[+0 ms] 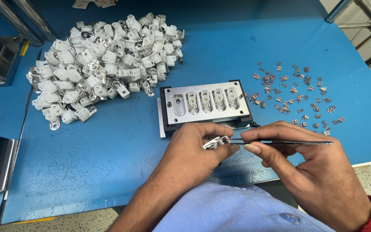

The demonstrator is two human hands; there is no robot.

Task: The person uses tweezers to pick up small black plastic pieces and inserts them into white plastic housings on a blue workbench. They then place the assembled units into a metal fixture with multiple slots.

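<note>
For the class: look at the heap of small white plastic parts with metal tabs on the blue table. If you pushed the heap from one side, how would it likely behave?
The heap of white parts would probably spread rather than slide as one: the pieces lie loose and jumbled. Some may snag together, since their metal tabs with holes interlock in places. Each piece looks light and stiff, so the blue table would likely let them skid easily.

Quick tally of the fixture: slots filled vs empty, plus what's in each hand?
Fixture slots holding a white part: 4
Slots empty, the leftmost: 1
White parts in the left hand: 1
Tweezers in the right hand: 1
Total: 5 slots, 5 white parts counted, 1 tool.
The white-part heap and the scattered copper clips are too many to count.
</note>
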